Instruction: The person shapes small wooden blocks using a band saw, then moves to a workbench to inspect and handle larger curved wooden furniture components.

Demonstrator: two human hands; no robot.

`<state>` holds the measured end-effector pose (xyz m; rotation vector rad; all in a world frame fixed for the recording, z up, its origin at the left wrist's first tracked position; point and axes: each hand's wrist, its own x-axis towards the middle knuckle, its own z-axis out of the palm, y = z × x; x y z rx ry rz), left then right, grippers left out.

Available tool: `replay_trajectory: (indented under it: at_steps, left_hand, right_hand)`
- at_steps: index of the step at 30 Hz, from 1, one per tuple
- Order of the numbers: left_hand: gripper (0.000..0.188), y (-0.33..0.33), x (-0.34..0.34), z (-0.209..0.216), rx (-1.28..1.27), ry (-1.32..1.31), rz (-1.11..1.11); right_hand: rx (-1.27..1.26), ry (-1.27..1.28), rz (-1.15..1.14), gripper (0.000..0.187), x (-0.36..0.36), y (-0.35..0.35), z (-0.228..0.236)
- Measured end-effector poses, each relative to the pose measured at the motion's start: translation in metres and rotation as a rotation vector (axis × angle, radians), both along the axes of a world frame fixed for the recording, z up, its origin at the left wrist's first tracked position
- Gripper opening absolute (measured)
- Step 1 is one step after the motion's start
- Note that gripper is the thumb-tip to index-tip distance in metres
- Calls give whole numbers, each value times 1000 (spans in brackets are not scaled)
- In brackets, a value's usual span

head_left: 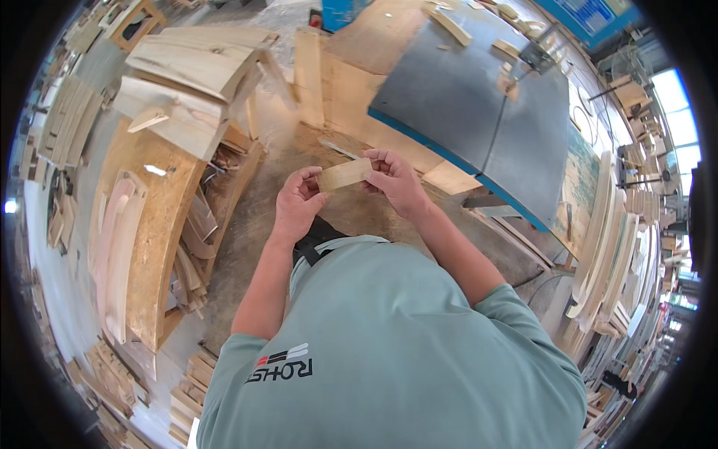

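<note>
A short flat block of pale wood [342, 175] is held up in front of my body, one end in each hand. My left hand [298, 200] pinches its left end between thumb and fingers. At the other end, my right hand [393, 179] grips the wood with the thumb on the near face and the fingers behind. The block tilts slightly, its right end a little higher in the picture. Below it lies the brown floor, and the dark saw table [464, 105] with its blue edge stands to the right of my hands.
On the left, a wooden workbench [161, 247] holds curved boards on top and offcuts on its lower shelf. Wide pale boards [198, 63] are stacked at the far left. Long curved strips [598, 239] lean at the right. Small wood pieces lie on the saw table's far end.
</note>
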<state>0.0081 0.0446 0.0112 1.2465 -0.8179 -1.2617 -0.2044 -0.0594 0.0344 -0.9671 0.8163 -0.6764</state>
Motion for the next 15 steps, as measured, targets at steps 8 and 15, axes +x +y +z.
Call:
replay_trajectory:
  at_steps: [8,15]
  left_hand:
    - [48,-88,-111,11,78,222,-83]
    - [38,-195,-183,-13,153,516,-459]
  right_hand:
    - [-481,233,-246,32,-118,0,0]
    - [-422,397,-488,24,-191,-23,12]
